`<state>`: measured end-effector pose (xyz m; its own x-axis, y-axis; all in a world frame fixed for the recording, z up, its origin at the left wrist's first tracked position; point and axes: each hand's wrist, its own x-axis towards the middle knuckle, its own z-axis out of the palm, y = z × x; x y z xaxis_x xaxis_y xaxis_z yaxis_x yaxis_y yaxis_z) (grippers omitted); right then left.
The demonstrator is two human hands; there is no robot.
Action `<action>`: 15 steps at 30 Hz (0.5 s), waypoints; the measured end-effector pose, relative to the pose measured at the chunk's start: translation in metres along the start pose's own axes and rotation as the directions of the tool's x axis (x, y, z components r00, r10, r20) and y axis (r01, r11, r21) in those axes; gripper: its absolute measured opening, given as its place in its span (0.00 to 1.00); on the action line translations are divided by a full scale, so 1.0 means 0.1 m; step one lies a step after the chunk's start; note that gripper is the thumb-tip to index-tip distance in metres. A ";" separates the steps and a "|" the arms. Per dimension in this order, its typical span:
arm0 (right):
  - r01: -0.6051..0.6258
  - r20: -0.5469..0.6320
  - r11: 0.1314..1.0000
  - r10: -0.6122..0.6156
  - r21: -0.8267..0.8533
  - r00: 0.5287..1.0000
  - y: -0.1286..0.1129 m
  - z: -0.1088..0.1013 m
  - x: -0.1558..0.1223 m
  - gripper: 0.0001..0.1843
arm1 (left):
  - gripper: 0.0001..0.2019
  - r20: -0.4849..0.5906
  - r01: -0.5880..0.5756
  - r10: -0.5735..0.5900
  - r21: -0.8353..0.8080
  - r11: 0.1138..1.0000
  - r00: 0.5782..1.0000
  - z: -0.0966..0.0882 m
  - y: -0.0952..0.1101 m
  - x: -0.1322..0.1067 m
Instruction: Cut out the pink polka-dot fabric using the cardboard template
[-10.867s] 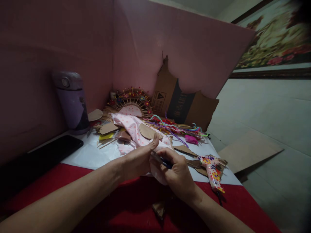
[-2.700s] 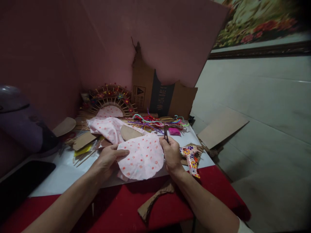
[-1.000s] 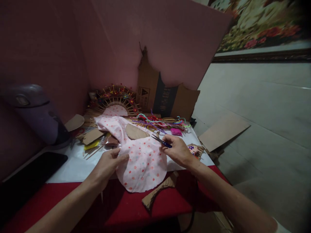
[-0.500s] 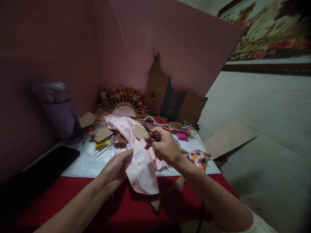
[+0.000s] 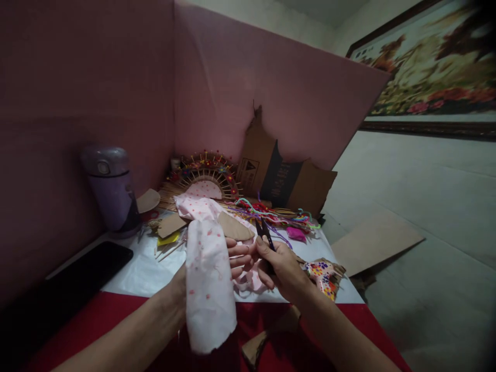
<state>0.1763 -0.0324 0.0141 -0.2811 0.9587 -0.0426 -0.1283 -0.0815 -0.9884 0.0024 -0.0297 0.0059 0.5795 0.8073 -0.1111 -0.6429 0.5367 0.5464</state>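
Landmark: the white sheet (image 5: 135, 274), spread over the red surface (image 5: 106, 310), which shows as a band along the sheet's front edge.
Left: my left hand (image 5: 240, 258) is above the white sheet, fingers straight and apart; its thumb is hidden.
Draped: the spotted piece (image 5: 211, 294) lies across my left palm and wrist, its lower end hanging past the white sheet's front edge.
Right: my right hand (image 5: 284, 268) is closed round the dark scissors (image 5: 265, 235) above the white sheet, blades parted and pointing up, just beside my left fingertips.
Middle: on the white sheet, the bunched spotted cloth (image 5: 197, 205) with the brown card (image 5: 234, 227) on it.
Left edge: the black phone (image 5: 103, 263) lies along the white sheet's left edge; a strip of that sheet shows between it and my wrist.
Right edge: the flowered glue gun (image 5: 321, 274) lies at the white sheet's right side, near my right forearm.
Front edge: the curved cardboard strip (image 5: 267, 336) lies in front of the white sheet, below my hands.
Back: the fuzzy stems (image 5: 271, 211) run along the white sheet's far side, a spiky fan (image 5: 205, 173) beyond.
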 end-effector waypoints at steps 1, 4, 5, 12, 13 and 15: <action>0.026 -0.015 1.000 -0.026 0.011 1.000 0.00 -0.01 0.02 0.22 | 0.10 0.000 -0.030 0.030 -0.001 1.000 1.000 -0.01 -0.01 0.05; 0.133 -0.097 0.991 -0.133 -0.004 0.986 0.01 -0.04 0.06 0.20 | 0.08 -0.136 -0.055 0.066 0.078 0.995 0.989 0.02 -0.02 0.21; 0.162 -0.128 0.987 -0.163 -0.021 0.978 0.02 -0.06 0.08 0.20 | 0.08 -0.204 -0.059 0.085 0.129 0.990 0.975 0.04 -0.03 0.26; 0.096 -0.149 0.995 -0.091 0.026 0.985 0.25 -0.09 0.11 0.23 | 0.07 -0.408 -0.028 0.332 0.595 0.803 0.851 0.01 -0.19 0.56; 0.078 -0.145 0.995 -0.070 0.053 0.987 0.30 -0.09 0.11 0.24 | 0.06 -0.408 -0.046 0.381 0.630 0.775 0.830 -0.02 -0.20 0.57; 0.057 -0.138 0.995 -0.045 0.085 0.989 0.39 -0.10 0.12 0.23 | 0.05 -0.405 -0.044 0.402 0.657 0.753 0.821 -0.08 -0.21 0.58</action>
<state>0.1774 -0.0219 -0.0259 -0.1412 0.9898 -0.0175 -0.2250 -0.0493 -0.9731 0.0455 0.0080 -0.0187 0.0144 0.9780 -0.2081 -0.1805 0.2072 0.9615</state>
